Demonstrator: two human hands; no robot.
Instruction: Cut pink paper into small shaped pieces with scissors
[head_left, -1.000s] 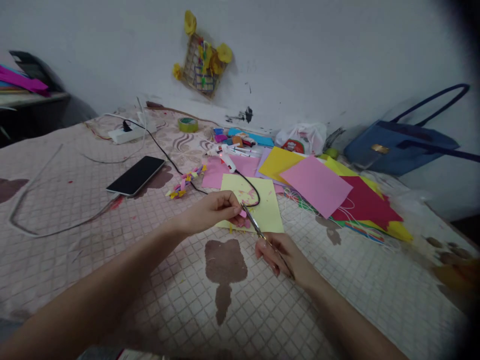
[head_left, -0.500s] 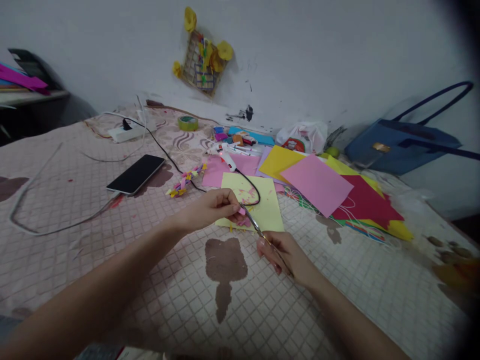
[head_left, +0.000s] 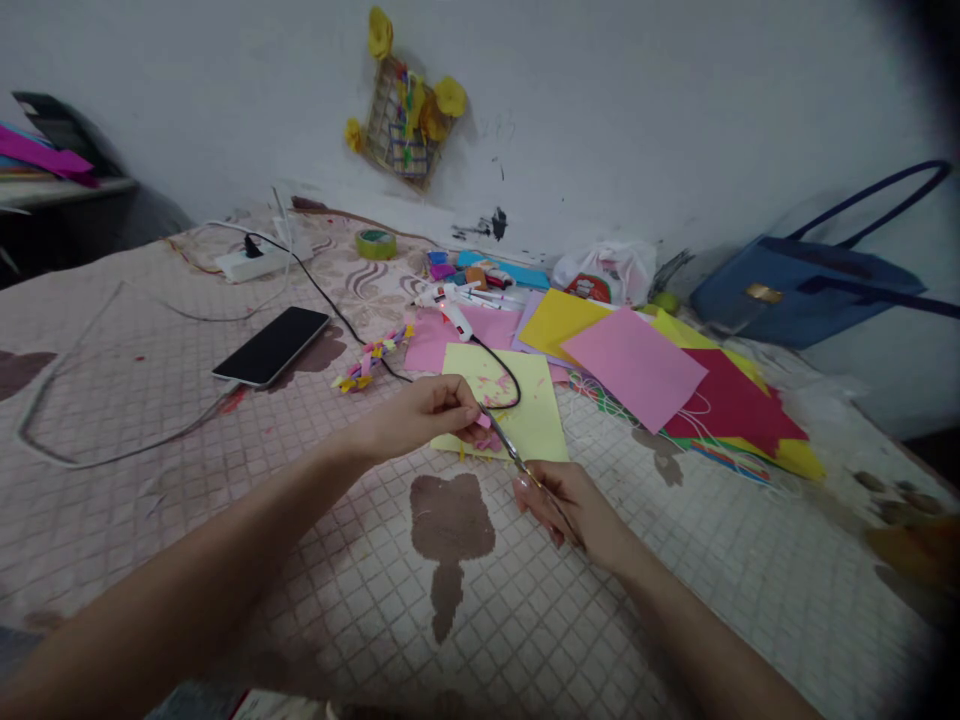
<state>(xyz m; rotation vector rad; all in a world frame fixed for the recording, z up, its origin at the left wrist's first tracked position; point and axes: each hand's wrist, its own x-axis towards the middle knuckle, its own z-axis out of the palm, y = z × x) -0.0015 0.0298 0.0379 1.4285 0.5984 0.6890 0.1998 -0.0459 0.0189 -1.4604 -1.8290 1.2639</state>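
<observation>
My left hand pinches a small strip of pink paper between thumb and fingers. Scissors are in my right hand, fingers closed round the handles, with the blades pointing up-left and their tips at the pink strip. Whether the blades are apart is too small to tell. Under the hands lies a pale yellow sheet with pink and yellow scraps on it. A bundle of small colourful paper pieces lies to the left of the sheet.
A white glue gun with a black cord rests behind the sheet. Coloured papers and white string spread to the right, before a blue bag. At left are a tablet-like device, a power strip and green tape.
Hardly anything differs. Both hands keep their places, with the scissors tips still at the pink strip; the view has shifted very slightly.
</observation>
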